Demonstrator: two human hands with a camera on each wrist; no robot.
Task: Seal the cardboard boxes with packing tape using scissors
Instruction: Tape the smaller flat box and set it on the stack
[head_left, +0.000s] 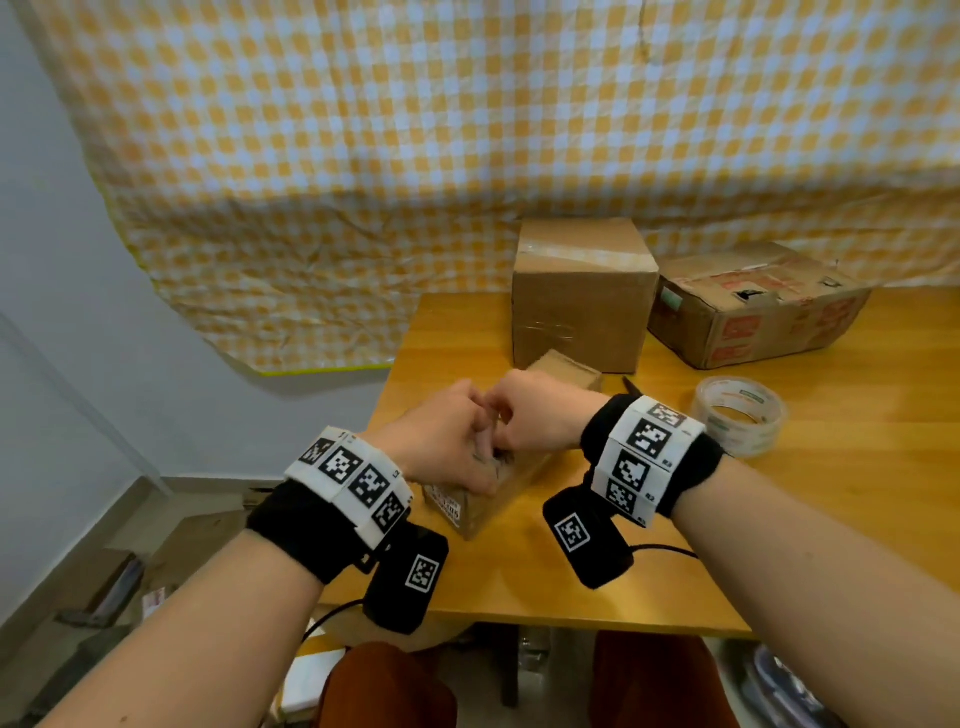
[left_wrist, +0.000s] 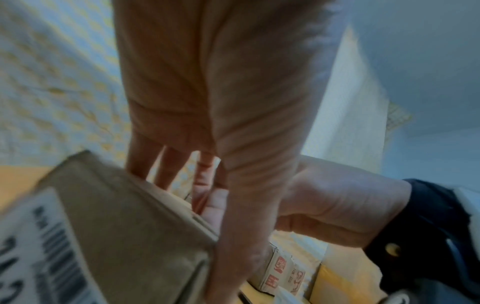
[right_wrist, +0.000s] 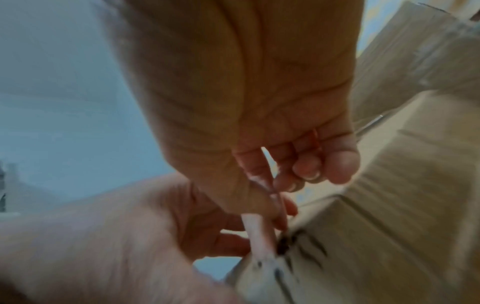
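Note:
A small cardboard box (head_left: 501, 496) with a barcode label lies on the wooden table (head_left: 561, 577) under both hands. My left hand (head_left: 483, 467) lies over its top, fingers down the far side and thumb along the near edge (left_wrist: 116, 216). My right hand (head_left: 511, 418) meets it from the right, thumb and forefinger pinching a thin glossy strip that looks like clear tape (right_wrist: 271, 190) above the box (right_wrist: 376, 236). The clear tape roll (head_left: 740, 415) lies to the right. A dark pointed tip, perhaps the scissors (head_left: 631, 387), shows behind my right wrist.
A tall taped box (head_left: 582, 296) stands just behind the small one. A wider box with red print (head_left: 753, 306) sits at the back right. The table's left edge and front edge run close to my hands. A checked cloth hangs behind.

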